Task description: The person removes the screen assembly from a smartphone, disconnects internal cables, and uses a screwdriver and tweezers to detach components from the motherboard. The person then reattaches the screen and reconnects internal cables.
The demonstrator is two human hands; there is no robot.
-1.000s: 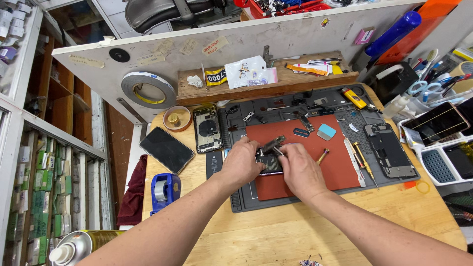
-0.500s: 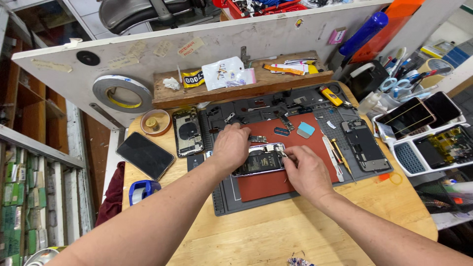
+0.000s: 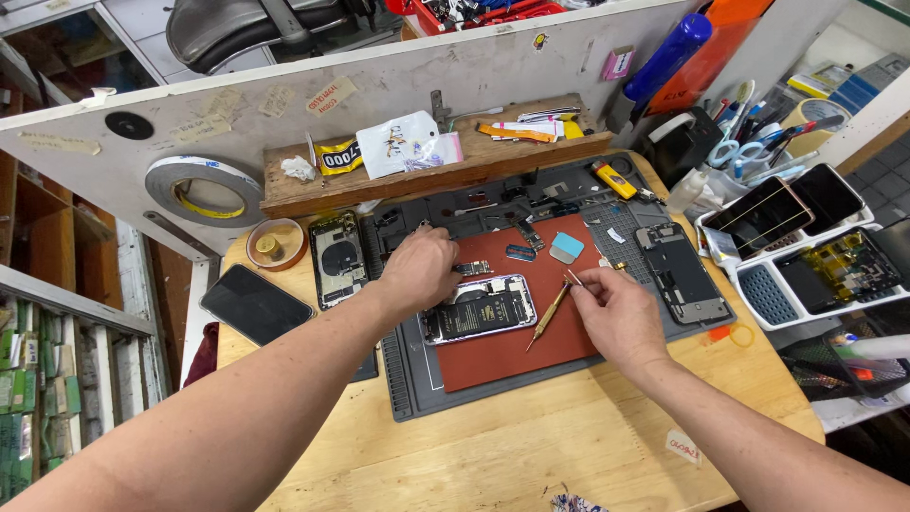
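Observation:
An opened phone point(image 3: 479, 308) with its insides showing lies on a red mat point(image 3: 493, 360) set in a grey work mat point(image 3: 408, 389). My left hand point(image 3: 422, 270) reaches past the phone's upper left corner, fingers curled down onto the grey mat's small compartments; whether it holds anything is hidden. My right hand point(image 3: 616, 313) sits to the right of the phone. Its fingertips pinch the upper end of a thin screwdriver point(image 3: 548, 315) with a yellowish handle, whose other end rests on the red mat.
A phone back housing point(image 3: 336, 256), a black phone point(image 3: 254, 303) and a small round dish point(image 3: 275, 245) lie to the left. Another phone frame point(image 3: 682, 270) and white trays point(image 3: 768, 294) with phones are on the right. A wooden shelf point(image 3: 427, 180) and a tape roll point(image 3: 204, 190) stand behind.
Both hands have come off the opened phone. My left hand moved up and left to the mat's compartments, and my right hand moved right and took up the screwdriver.

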